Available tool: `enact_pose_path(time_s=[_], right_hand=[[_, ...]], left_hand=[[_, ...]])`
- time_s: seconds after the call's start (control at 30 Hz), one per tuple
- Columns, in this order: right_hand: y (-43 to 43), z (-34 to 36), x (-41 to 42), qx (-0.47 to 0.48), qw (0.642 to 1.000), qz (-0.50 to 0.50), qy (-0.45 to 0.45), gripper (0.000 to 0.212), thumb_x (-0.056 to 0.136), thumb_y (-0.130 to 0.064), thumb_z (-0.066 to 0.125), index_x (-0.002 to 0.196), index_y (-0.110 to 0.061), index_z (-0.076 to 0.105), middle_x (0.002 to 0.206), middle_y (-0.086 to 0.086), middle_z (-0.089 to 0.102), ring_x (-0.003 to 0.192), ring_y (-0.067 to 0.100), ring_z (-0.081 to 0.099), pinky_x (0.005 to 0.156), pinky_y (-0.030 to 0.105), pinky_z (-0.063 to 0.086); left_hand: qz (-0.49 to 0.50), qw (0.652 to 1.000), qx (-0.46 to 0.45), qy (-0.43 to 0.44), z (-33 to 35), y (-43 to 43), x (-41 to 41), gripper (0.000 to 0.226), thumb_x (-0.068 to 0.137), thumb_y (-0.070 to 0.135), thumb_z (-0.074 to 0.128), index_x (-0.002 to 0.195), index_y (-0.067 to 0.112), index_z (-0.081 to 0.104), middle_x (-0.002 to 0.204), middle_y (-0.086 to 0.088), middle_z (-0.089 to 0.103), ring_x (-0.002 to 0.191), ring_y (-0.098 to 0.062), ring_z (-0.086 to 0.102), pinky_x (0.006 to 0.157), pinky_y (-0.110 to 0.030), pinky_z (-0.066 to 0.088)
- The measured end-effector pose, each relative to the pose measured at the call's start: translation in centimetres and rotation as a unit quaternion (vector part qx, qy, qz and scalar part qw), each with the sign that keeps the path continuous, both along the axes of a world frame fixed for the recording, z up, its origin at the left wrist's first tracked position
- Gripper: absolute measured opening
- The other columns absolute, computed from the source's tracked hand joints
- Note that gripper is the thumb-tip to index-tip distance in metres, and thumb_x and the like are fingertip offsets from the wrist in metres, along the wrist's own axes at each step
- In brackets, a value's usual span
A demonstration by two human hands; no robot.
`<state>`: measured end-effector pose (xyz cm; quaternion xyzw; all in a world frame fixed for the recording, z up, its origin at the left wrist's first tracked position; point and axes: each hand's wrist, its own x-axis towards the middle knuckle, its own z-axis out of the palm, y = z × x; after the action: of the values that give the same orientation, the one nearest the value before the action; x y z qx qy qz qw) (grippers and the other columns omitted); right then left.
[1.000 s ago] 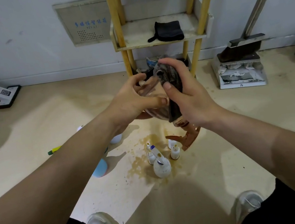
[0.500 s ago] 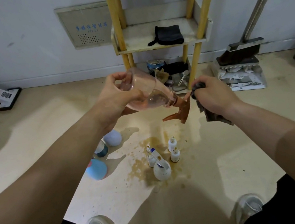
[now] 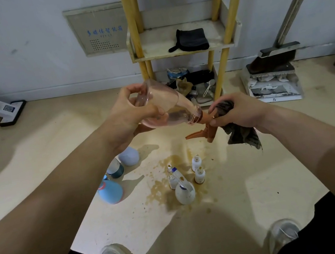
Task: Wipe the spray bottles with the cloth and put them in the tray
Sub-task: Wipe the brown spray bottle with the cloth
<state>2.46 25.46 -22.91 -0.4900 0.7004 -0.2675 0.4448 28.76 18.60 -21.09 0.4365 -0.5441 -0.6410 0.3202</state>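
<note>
Fingers (image 3: 130, 88) of left hand (image 3: 128, 115) curl round clear pink-tinted plastic spray bottle (image 3: 165, 109), held sideways mid-air. Right hand (image 3: 237, 112) pinches crumpled grey cloth (image 3: 242, 136) against orange trigger head (image 3: 205, 130); nozzle hidden under cloth. Blue bottles (image 3: 110, 191) on floor (image 3: 239, 181) partly behind left forearm (image 3: 61, 190).

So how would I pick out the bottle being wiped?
Find the yellow-legged shelf. In front of it the left hand holds a clear pinkish bottle sideways. Unlike the white bottles and blue bottle below, its trigger is orange.
</note>
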Motion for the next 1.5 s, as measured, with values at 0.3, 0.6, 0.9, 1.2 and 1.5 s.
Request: enact_pose_path(time_s=[0.3, 0.6, 0.9, 1.2, 1.5], right_hand=[[0.1, 0.0, -1.5, -0.101, 0.995, 0.008, -0.008, 0.006, 0.088, -0.008, 0.073, 0.093, -0.01, 0.073, 0.087, 0.012, 0.076, 0.081, 0.029, 0.074, 0.083, 0.041, 0.06], [0.1, 2.9, 1.7, -0.196, 0.96, 0.093, 0.176, 0.018, 0.085, -0.021, 0.08, 0.095, -0.031, 0.069, 0.089, -0.014, 0.064, 0.071, 0.006, 0.066, 0.058, 0.025, 0.059], [0.3, 3.6, 4.2, -0.255, 0.867, 0.19, 0.384, 0.033, 0.084, -0.003, 0.067, 0.105, -0.028, 0.072, 0.102, -0.003, 0.067, 0.1, 0.022, 0.059, 0.076, 0.03, 0.044], [0.4, 2.9, 4.7, -0.264, 0.856, 0.216, 0.388, 0.035, 0.083, -0.006, 0.07, 0.108, -0.031, 0.071, 0.099, -0.003, 0.064, 0.099, 0.021, 0.058, 0.072, 0.03, 0.038], [0.7, 5.1, 0.8, -0.293, 0.919, 0.079, 0.25, 0.038, 0.079, -0.039, 0.082, 0.113, -0.028, 0.072, 0.103, -0.015, 0.062, 0.1, 0.004, 0.054, 0.086, 0.02, 0.044]], left_hand=[[-0.115, 0.964, -0.108, -0.215, -0.1, -1.2, 2.3, 0.086, 0.061, 0.014, 0.095, 0.13, 0.027, 0.045, 0.12, 0.002, 0.063, 0.11, -0.02, 0.062, 0.082, -0.024, 0.057], [-0.24, 0.843, -0.203, -0.437, -3.9, 0.0, 1.0, 0.094, 0.056, 0.03, 0.094, 0.127, 0.038, 0.033, 0.113, 0.005, 0.059, 0.094, -0.015, 0.061, 0.082, -0.038, 0.058], [-0.205, 0.867, -0.213, -0.4, -5.6, 2.5, -1.4, 0.078, 0.058, 0.067, 0.075, 0.123, 0.03, 0.05, 0.112, 0.015, 0.061, 0.099, -0.009, 0.061, 0.085, -0.034, 0.052], [-0.089, 0.928, -0.28, -0.23, -4.7, 3.8, -4.6, 0.017, 0.083, 0.023, 0.08, 0.085, 0.031, 0.065, 0.073, 0.015, 0.066, 0.071, 0.001, 0.058, 0.073, -0.026, 0.045], [-0.064, 0.94, -0.259, -0.211, -5.2, 3.5, -3.8, 0.011, 0.088, 0.015, 0.076, 0.098, 0.018, 0.074, 0.092, 0.01, 0.074, 0.089, -0.011, 0.067, 0.082, -0.022, 0.05]])
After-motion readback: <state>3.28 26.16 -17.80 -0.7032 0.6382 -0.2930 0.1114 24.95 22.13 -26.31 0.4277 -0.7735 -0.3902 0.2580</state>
